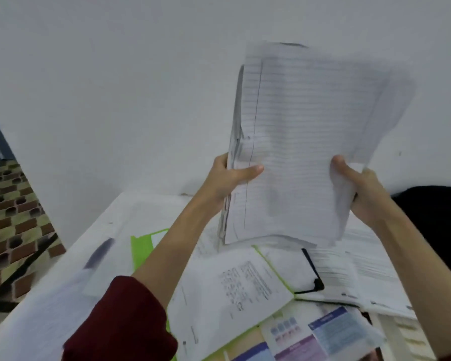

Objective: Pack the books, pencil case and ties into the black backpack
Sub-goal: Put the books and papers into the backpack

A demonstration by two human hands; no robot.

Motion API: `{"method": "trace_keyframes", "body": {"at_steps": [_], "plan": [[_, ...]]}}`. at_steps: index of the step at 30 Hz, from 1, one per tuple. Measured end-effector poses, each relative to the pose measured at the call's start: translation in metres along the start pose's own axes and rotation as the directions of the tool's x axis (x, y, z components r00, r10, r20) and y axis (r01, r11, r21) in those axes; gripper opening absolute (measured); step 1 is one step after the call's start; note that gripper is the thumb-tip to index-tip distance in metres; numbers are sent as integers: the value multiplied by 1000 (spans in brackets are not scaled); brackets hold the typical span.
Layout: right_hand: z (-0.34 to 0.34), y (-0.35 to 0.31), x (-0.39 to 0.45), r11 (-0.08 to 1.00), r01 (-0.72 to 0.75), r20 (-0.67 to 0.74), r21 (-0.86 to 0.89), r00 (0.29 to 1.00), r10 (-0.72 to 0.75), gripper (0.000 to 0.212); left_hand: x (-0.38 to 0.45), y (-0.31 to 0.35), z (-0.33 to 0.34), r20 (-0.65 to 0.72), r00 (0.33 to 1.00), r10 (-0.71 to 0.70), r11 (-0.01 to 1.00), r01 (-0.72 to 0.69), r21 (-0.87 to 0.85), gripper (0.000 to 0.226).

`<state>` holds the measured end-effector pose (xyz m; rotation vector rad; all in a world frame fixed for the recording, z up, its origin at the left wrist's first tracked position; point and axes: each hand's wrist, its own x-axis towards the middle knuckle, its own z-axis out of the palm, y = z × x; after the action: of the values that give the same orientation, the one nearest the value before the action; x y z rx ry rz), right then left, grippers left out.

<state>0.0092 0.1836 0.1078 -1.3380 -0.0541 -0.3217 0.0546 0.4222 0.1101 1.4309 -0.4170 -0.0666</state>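
Both my hands hold up a thick stack of lined white pages (305, 142), upright above the table and blurred. My left hand (227, 178) grips its left edge with the thumb across the front page. At the lower right corner my right hand (360, 188) grips it, thumb on the front. Below them lie open books and printed sheets (235, 287) on the white table (120, 212), one with a green cover edge (141, 248). A black shape (435, 212) at the right edge may be the backpack. No pencil case or ties are recognisable.
A dark pen-like object (99, 252) lies on papers at the table's left. A black cord or strap (313, 274) crosses an open book. Colourful leaflets (310, 334) lie at the front. A white wall stands behind the table; patterned floor (13, 217) shows at the left.
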Motion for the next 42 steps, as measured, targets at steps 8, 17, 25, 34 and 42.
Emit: {"method": "trace_keyframes", "body": {"at_steps": [8,17,25,34,42], "plan": [[-59,-7,3,988,40,-275,-147,958,-80,29,45,-38,81,-46,999,-16,998,13,-64,21],[-93,27,8,974,-56,-158,-220,987,22,59,58,-85,94,-90,994,-68,997,64,-45,41],[-108,52,4,987,-69,-124,-143,991,51,61,46,-91,112,-192,981,-22,999,14,-43,28],[-99,68,9,986,-7,-297,-165,954,-43,41,37,-98,122,-268,963,34,997,-14,75,29],[-99,74,1,973,23,-249,-231,965,-81,25,37,-113,117,-298,946,-131,990,138,3,59]]}}
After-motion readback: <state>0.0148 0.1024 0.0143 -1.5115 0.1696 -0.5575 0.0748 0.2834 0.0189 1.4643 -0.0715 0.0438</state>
